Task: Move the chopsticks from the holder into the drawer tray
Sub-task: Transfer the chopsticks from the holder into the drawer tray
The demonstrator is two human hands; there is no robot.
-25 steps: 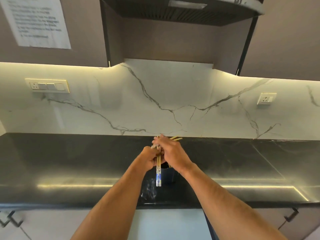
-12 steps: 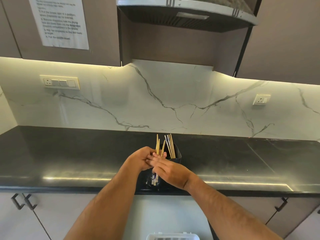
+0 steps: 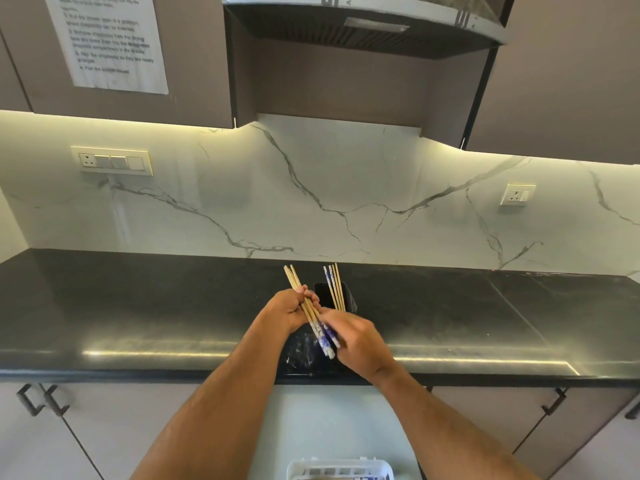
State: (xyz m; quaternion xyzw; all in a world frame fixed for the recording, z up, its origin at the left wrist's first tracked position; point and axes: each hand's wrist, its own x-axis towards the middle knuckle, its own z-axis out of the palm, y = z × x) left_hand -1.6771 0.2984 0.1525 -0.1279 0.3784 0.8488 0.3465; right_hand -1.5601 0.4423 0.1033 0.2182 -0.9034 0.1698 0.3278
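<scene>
A black holder (image 3: 349, 299) stands on the dark countertop (image 3: 156, 313) with several wooden chopsticks (image 3: 335, 287) upright in it, some with blue-and-white ends. My left hand (image 3: 289, 311) is closed around a bundle of chopsticks (image 3: 294, 280) that slants up to the left, out of the holder. The bundle's blue-and-white ends reach down to my right hand (image 3: 356, 344), whose fingers touch them in front of the holder. A white drawer tray (image 3: 341, 469) shows at the bottom edge, below the counter.
A marble backsplash rises behind the counter, with a switch plate (image 3: 112, 161) on the left and a socket (image 3: 517, 195) on the right. Dark upper cabinets and a range hood (image 3: 363, 26) hang overhead. Cabinet doors with dark handles (image 3: 34, 400) sit below the counter.
The bundle has come out of the holder and tilted left in my left hand. My right hand has slid down to its patterned ends. The view has tipped down, showing more of the tray.
</scene>
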